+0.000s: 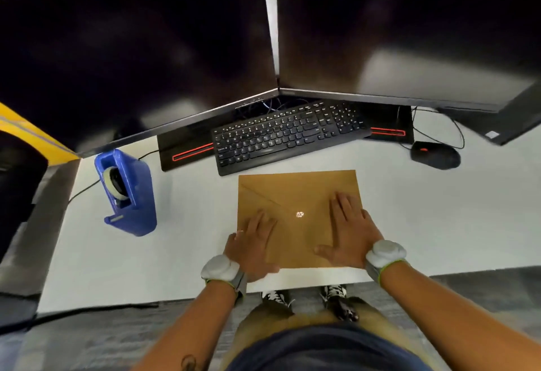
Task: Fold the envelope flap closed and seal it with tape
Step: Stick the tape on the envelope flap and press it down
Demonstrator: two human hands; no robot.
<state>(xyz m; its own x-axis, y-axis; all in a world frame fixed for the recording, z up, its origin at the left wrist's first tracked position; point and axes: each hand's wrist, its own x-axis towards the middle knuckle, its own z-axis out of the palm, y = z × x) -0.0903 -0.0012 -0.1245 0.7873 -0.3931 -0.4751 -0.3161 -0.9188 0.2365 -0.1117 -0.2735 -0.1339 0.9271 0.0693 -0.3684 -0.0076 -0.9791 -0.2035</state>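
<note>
A brown paper envelope [295,192] lies flat on the white desk [187,241], near its front edge. Its pointed flap is folded down, with a small shiny spot at the tip near the middle. My left hand [253,240] rests flat on the envelope's lower left part, fingers spread. My right hand [349,231] presses flat on its right side, thumb pointing left. Neither hand holds anything. A blue tape dispenser [131,195] with a roll of clear tape stands on the desk to the left of the envelope, apart from both hands.
A black keyboard [288,136] lies just behind the envelope. Two dark monitors [380,33] stand at the back. A black mouse [435,154] sits at the right. Cables run along the desk's left side. My legs and shoes show below the front edge.
</note>
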